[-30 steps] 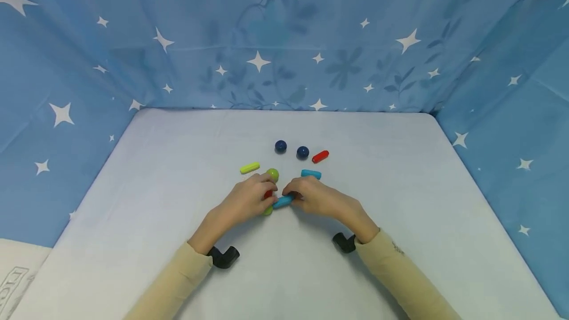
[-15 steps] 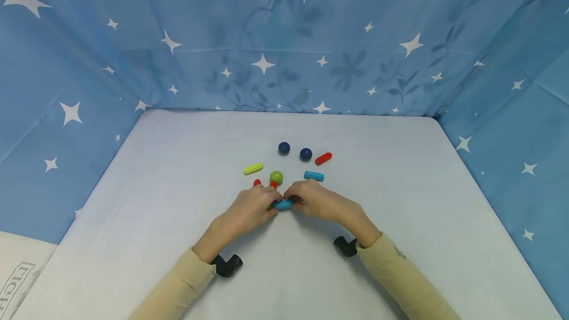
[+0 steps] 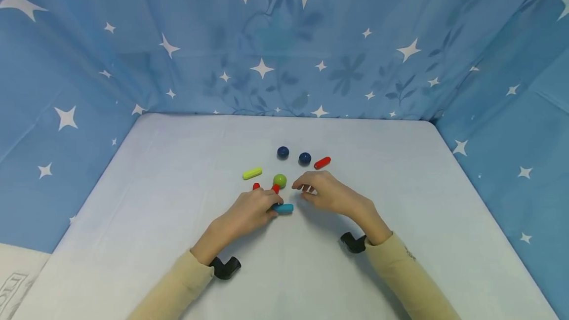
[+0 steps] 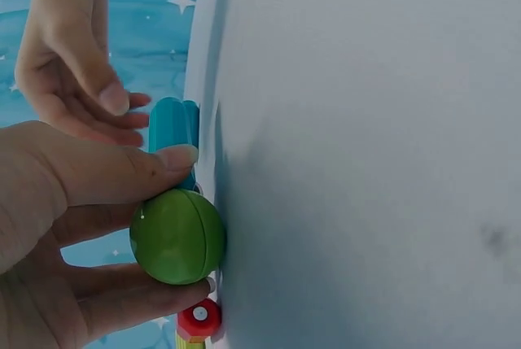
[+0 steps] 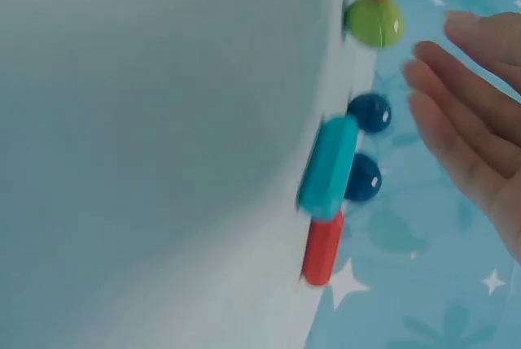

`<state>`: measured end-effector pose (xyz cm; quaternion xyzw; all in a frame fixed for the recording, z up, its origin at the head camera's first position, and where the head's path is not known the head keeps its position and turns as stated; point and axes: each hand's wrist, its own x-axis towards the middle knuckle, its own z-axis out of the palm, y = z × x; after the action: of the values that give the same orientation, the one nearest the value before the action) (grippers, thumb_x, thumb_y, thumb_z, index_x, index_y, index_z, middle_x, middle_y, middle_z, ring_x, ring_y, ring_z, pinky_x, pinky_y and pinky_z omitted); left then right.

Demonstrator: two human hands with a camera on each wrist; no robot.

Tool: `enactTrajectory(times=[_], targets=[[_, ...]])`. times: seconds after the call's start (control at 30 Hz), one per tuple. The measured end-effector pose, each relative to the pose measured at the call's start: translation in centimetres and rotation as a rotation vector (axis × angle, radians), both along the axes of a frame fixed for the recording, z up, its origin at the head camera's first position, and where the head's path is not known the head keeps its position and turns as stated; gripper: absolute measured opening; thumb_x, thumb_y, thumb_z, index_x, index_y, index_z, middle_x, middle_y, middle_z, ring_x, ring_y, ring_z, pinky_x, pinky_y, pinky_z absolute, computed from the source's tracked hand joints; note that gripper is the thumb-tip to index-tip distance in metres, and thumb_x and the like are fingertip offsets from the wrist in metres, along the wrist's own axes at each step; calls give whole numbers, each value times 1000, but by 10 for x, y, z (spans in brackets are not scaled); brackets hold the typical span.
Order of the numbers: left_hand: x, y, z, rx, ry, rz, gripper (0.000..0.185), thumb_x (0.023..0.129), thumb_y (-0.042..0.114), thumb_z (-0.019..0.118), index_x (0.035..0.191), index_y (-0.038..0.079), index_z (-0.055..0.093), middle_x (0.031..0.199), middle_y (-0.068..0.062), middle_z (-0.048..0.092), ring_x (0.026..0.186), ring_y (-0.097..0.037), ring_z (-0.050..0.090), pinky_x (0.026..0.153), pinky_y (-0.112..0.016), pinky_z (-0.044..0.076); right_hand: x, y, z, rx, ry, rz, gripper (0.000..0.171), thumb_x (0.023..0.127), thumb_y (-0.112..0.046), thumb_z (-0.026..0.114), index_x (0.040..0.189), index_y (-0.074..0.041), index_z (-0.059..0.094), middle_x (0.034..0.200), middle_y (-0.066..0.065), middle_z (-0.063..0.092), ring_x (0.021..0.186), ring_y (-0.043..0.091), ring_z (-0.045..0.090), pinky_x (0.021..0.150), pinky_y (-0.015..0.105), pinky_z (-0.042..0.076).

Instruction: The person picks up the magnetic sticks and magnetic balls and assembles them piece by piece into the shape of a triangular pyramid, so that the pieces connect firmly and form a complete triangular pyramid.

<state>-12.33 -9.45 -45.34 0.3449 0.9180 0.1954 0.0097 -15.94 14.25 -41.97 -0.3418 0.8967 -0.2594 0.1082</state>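
Note:
My left hand [image 3: 251,213] pinches a green ball [image 4: 177,237] between thumb and fingers, low over the table. A blue stick [image 3: 283,208] extends from the ball's side toward the right, past the thumb. Beyond the left fingertips a red stick [image 3: 275,188] meets another green ball [image 3: 280,180]. The end of a further red stick [image 3: 256,186] peeks out behind the knuckles. My right hand [image 3: 331,192] hovers to the right of the blue stick, fingers loosely bent, holding nothing. A second blue stick [image 5: 330,167] shows in the right wrist view; from the head it is hidden behind that hand.
Two navy balls [image 3: 283,152] lie farther back, beside a loose red stick [image 3: 322,163]. A yellow-green stick [image 3: 252,173] lies left of them. The white table [image 3: 200,147] ends at a blue star-patterned curtain [image 3: 213,38] behind and on the sides.
The right hand has let go of the blue stick and drawn back up and to the right. The blue stick stays against the green ball in the left hand.

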Motion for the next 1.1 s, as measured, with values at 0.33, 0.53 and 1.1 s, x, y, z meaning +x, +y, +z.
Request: enactTrajectory(times=[0.33, 0.53, 1.1], targets=[[-6, -1, 0, 7, 51, 22, 19, 88, 9, 82, 106, 9, 77, 99, 1, 75, 85, -14, 69, 69, -33, 59, -57, 8, 13, 14, 101, -29, 24, 93, -1, 71, 117, 0, 74, 118, 13, 72, 110, 34, 66, 94, 47, 56], [-6, -1, 0, 3, 3, 22, 20, 88, 10, 81, 108, 9, 77, 102, 1, 75, 87, -13, 68, 74, -32, 59, -80, 9, 6, 89, 50, -60, 32, 93, -1, 71, 125, 0, 71, 129, 14, 68, 128, 36, 58, 112, 53, 44], [-5, -2, 0, 12, -8, 19, 22, 87, 9, 82, 108, 10, 77, 103, 1, 76, 89, -13, 69, 77, -34, 60, -70, 3, -3, 87, 74, -24, 34, 90, 3, 73, 124, -1, 71, 120, 16, 71, 111, 31, 68, 95, 43, 58]])
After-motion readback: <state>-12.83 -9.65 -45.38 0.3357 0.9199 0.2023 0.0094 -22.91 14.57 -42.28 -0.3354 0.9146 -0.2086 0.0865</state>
